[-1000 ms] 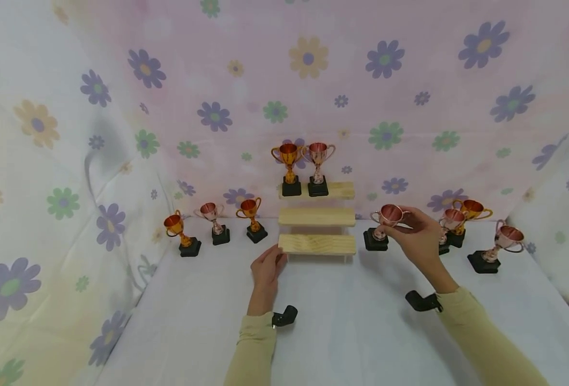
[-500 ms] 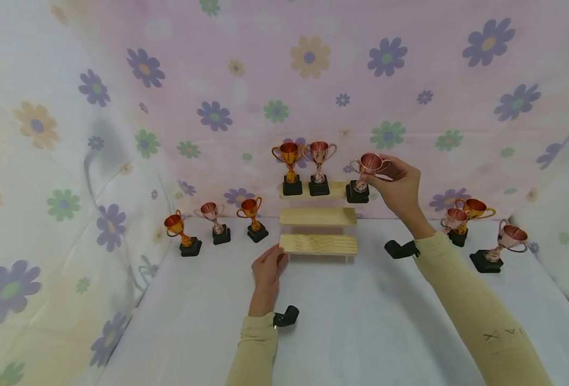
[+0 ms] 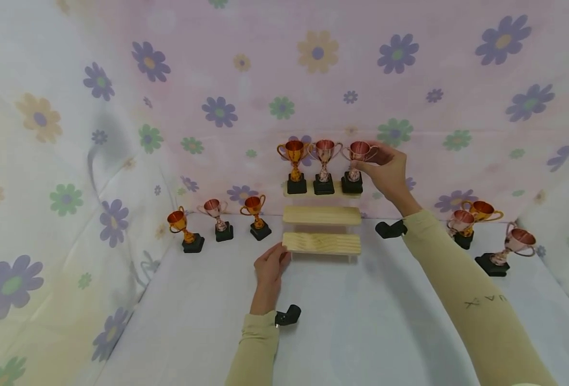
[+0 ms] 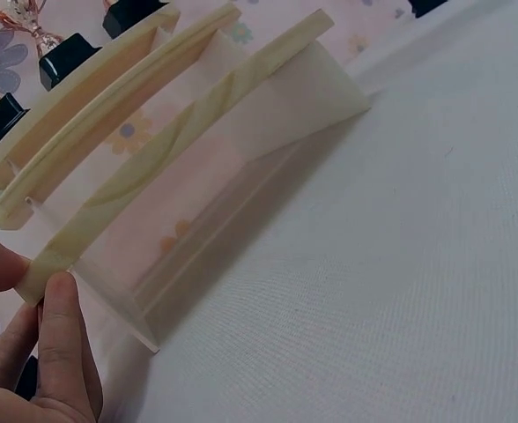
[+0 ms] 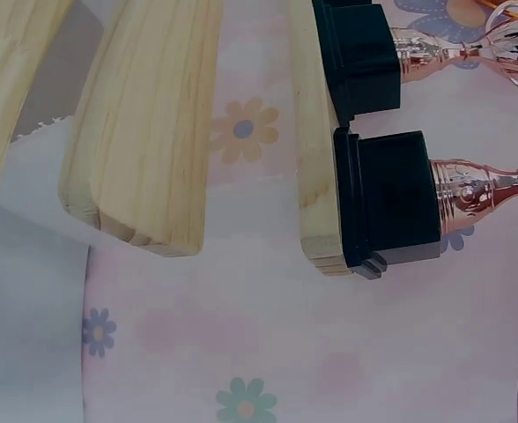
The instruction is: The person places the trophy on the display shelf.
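Note:
A three-tier wooden stand (image 3: 321, 215) sits on the white cloth. On its top step a gold trophy (image 3: 295, 161) and a rose-gold trophy (image 3: 324, 161) stand side by side. My right hand (image 3: 386, 166) pinches another rose-gold trophy (image 3: 359, 155), whose black base (image 5: 395, 198) rests at the right end of that step, slightly past its edge in the right wrist view. My left hand (image 3: 269, 268) grips the left end of the lowest step (image 4: 180, 145) between thumb and fingers. The two lower steps hold nothing.
Left of the stand are a gold trophy (image 3: 178, 221), a rose-gold trophy (image 3: 215, 212) and a second gold one (image 3: 254, 208). At right, a rose-gold trophy (image 3: 460, 221) partly covers a gold one (image 3: 482, 210), with another rose-gold trophy (image 3: 519, 241) nearby. Flowered cloth walls surround the table.
My right hand has lifted the rose-gold trophy from the table on the right, up and leftward onto the top step. My left hand keeps its hold on the lowest step.

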The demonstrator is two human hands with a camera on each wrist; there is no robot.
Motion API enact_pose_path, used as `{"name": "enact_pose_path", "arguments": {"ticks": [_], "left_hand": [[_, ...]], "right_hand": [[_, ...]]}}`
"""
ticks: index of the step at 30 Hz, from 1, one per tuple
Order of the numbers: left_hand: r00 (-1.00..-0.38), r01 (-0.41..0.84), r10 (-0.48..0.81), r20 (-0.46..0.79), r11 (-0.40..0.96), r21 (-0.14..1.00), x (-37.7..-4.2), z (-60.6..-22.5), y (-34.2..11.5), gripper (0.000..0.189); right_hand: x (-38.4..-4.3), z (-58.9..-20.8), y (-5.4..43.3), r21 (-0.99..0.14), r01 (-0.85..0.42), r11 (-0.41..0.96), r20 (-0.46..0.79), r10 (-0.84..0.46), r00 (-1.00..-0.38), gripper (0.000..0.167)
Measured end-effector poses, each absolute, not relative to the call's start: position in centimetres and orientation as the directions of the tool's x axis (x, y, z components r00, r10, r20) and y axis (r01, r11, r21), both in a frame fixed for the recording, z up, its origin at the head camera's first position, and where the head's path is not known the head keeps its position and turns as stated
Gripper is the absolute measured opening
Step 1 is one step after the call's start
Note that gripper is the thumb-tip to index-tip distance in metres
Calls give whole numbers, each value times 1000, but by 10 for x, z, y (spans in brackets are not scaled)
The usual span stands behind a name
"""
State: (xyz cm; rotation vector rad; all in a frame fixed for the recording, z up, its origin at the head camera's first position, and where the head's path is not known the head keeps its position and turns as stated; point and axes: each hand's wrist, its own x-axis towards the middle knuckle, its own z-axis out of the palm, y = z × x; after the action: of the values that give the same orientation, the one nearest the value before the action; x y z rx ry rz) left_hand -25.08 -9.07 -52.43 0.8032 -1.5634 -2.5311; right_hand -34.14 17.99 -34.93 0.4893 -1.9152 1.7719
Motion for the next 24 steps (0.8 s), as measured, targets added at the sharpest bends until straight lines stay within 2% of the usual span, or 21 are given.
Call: {"name": "enact_pose_path", "arguments": {"ticks": [8,16,24], "left_hand": [[-871,-195,-316,-377,-483,854,-252,-528,-90,33],[-874,-178,-317,-369,-498,849,-252,-528,-91,34],[-868,-188,-315,-382,-505,842,-252,-528,-91,34]], "right_hand": [[-348,-351,178,-840,-528,130,540,85,-838,35],[-355,-353,172,-859,-510,51,513,79,-855,36],[-355,-354,168,-863,-502,59,505,80,-859,35]]}}
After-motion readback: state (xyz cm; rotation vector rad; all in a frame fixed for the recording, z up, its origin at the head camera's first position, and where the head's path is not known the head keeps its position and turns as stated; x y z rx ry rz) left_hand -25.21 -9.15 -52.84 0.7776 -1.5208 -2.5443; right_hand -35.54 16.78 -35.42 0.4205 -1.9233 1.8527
